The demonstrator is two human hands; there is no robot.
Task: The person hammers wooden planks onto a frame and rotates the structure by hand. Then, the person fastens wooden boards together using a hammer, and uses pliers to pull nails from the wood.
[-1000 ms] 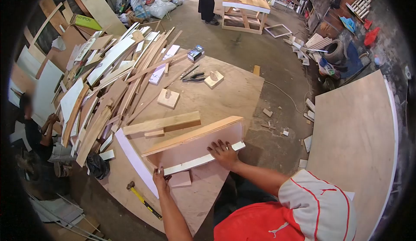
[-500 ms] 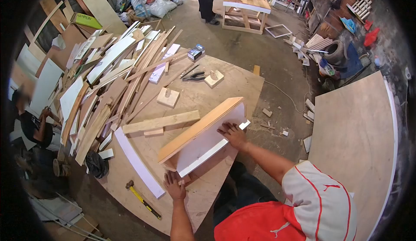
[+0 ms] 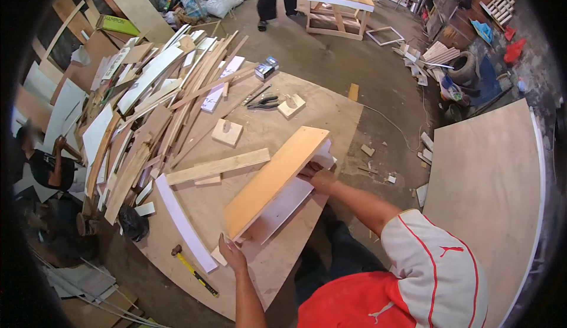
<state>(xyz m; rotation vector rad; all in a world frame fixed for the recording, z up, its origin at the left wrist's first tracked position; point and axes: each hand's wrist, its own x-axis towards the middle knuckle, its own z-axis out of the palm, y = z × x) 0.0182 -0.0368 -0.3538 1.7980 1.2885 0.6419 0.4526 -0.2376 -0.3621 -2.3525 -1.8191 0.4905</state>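
Observation:
A box-like wooden assembly (image 3: 277, 180) lies at a slant on the plywood table, an orange-brown board on top and white panels beneath. At its near end is my left hand (image 3: 234, 255), fingers up against the board's corner and closed on it. My right hand (image 3: 319, 178) reaches into the far end under the top board and grips there, its fingertips partly hidden. A loose white strip (image 3: 186, 224) rests left of the assembly. Near my left forearm lies a hammer (image 3: 194, 270) with a yellow and black handle.
On the plywood table (image 3: 331, 109) are pliers (image 3: 264, 103), notched wood blocks (image 3: 227, 133), a wood bar (image 3: 218, 167) and a small box (image 3: 267, 68). Scrap wood (image 3: 159, 103) is heaped left. A large panel (image 3: 484, 204) stands right. Other people are behind and at far left.
The assembly has tipped so its orange-brown face turns upward. My left hand has come up to its near end, and my right hand has moved from the white panel under the top board.

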